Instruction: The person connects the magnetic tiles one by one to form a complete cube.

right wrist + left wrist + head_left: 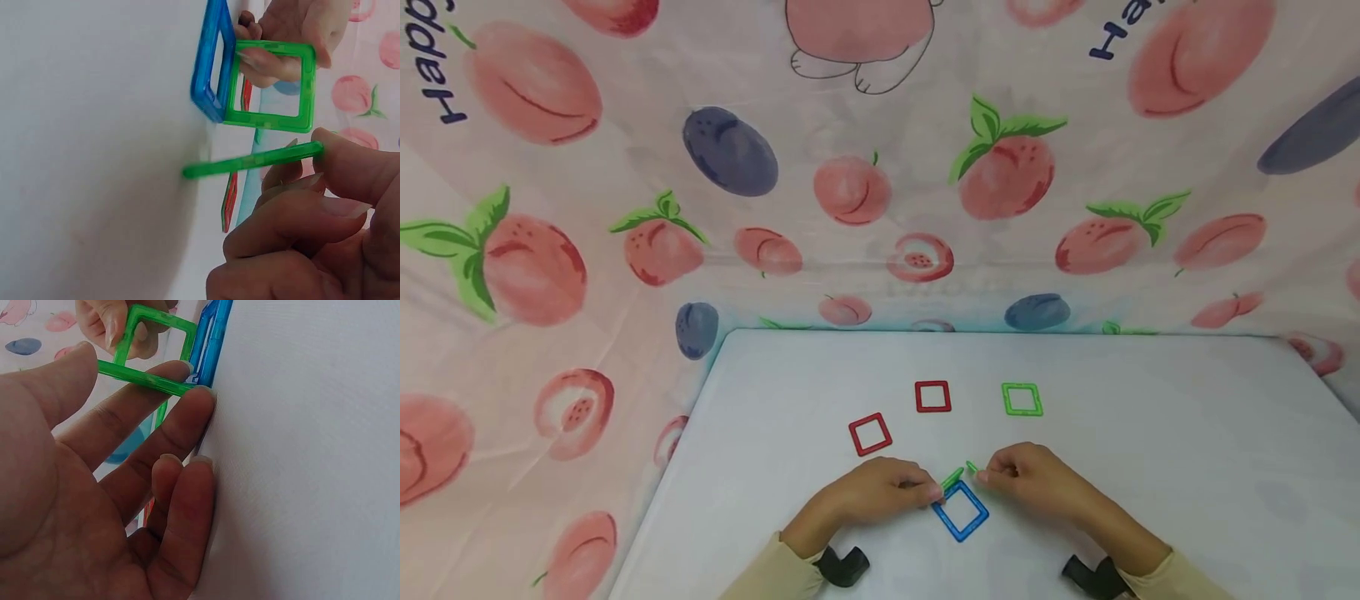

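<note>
My left hand [880, 487] pinches a green square magnetic tile [269, 120] between thumb and fingers. This tile stands upright along one edge of a blue square magnetic tile [973, 527], which lies flat on the white table. In my right hand [1030, 479], thumb and fingertips pinch a second green square tile [250, 164]. It is held upright beside the blue tile, apart from the first green one in the right wrist view. The left fingertips rest low, right at the blue tile's corner. All the tiles are open frames with hollow middles.
Farther back on the white table [760, 400] lie two red square tiles, one tilted [876, 448] and one straighter [933, 409]. Another green square tile [1023, 413] lies to their right. A fruit-printed cloth [865, 108] hangs behind the table's far edge.
</note>
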`<control>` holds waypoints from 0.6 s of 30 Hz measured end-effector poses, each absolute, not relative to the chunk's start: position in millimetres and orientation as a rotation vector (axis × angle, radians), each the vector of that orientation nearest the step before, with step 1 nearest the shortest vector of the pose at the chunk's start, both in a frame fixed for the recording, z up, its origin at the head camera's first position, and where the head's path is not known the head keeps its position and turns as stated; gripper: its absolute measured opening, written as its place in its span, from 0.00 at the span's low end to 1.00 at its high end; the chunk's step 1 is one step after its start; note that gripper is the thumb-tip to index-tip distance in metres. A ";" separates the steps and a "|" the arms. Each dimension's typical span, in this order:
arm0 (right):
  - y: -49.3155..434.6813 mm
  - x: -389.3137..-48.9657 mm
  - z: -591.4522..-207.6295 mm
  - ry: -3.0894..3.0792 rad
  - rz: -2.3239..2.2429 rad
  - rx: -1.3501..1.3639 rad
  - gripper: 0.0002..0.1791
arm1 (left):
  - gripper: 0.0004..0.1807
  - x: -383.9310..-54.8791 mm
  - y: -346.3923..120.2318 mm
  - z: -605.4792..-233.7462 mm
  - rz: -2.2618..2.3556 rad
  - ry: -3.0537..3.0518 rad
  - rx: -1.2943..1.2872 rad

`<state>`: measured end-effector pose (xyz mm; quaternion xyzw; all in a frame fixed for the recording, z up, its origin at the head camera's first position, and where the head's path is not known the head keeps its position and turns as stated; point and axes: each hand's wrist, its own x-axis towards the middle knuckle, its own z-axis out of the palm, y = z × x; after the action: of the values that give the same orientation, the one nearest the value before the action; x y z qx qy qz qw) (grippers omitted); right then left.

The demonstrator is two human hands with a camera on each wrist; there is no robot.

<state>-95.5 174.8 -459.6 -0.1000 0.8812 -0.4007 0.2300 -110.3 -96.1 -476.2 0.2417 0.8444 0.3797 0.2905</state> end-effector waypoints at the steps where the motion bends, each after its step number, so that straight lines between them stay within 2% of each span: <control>1: 174.2 -95.2 -459.3 2.418 -1.108 -0.276 0.15 | 0.14 -110.1 -96.0 -476.2 1.015 2.252 0.638; 18: 172.0 -90.2 -454.3 2.436 -1.127 -0.414 0.11 | 0.14 -108.8 -94.9 -472.8 1.026 2.235 0.607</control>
<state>-90.2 172.0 -454.3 -0.1491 0.8767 -0.4055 0.2114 -108.8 -94.9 -472.8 0.2285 0.8417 0.3864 0.2999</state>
